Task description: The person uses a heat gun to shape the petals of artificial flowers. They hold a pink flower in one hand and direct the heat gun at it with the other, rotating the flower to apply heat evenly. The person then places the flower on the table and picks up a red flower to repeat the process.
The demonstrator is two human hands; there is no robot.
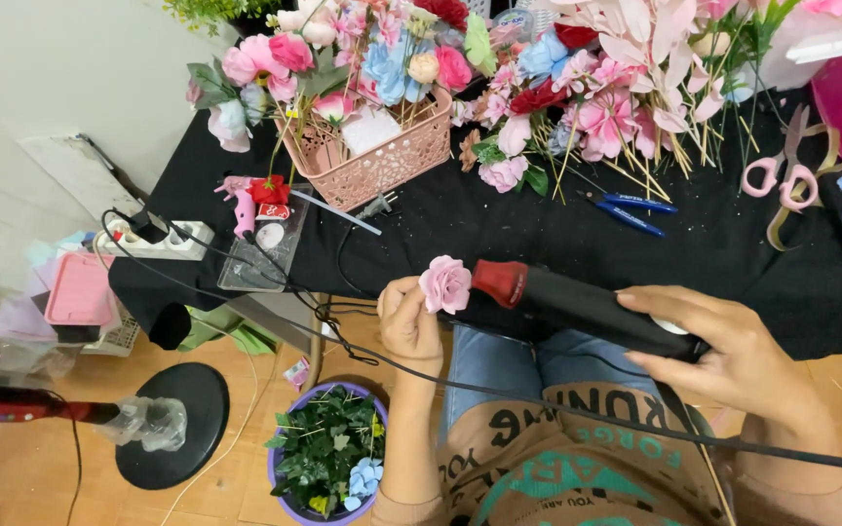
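My left hand [408, 321] holds a small pink paper rose [445, 283] at the near edge of the black-covered table [460, 224]. My right hand [728, 356] grips a black heat tool with a red nozzle [548, 297], its red tip right beside the rose. The tool's black cable [538, 404] runs across my lap.
A pink basket [382, 156] full of paper flowers stands at the back. Loose flower stems [606, 117], blue pliers [631, 209] and pink scissors [777, 180] lie on the cloth. A glue gun [244, 205] and white power strip [153, 239] sit left. A purple pot [328, 458] and round black base [177, 419] are on the floor.
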